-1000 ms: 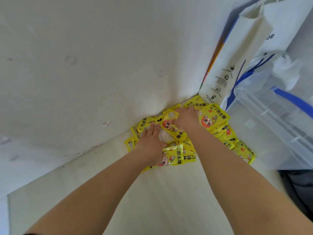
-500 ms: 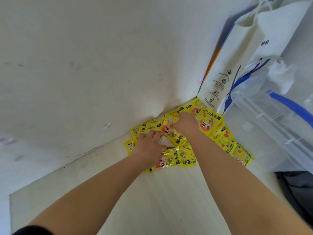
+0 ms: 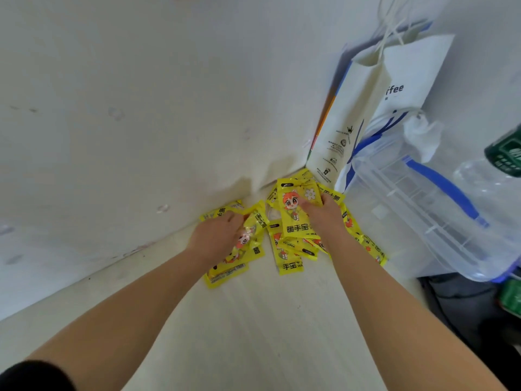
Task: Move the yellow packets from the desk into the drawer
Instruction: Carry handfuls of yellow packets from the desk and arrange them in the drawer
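Several yellow packets point(image 3: 290, 256) with a red-haired cartoon figure lie heaped on the pale desk point(image 3: 253, 334), in the corner against the white wall. My left hand point(image 3: 218, 235) is closed around a bunch of crumpled yellow packets point(image 3: 252, 235) at the heap's left side. My right hand point(image 3: 324, 214) grips one large yellow packet point(image 3: 296, 210), tilted upright with its face toward me. More packets lie under and to the right of my right wrist. No drawer is in view.
A white paper bag point(image 3: 366, 122) with blue print stands against the wall right of the heap. A clear plastic storage box point(image 3: 423, 215) with blue handles sits to the right. A green-labelled bottle point(image 3: 504, 156) shows at the right edge.
Both hands pulled apart within the heap. The left hand closed on a bunch of packets; the right hand lifted one packet upright. The camera view shifted lower and closer.
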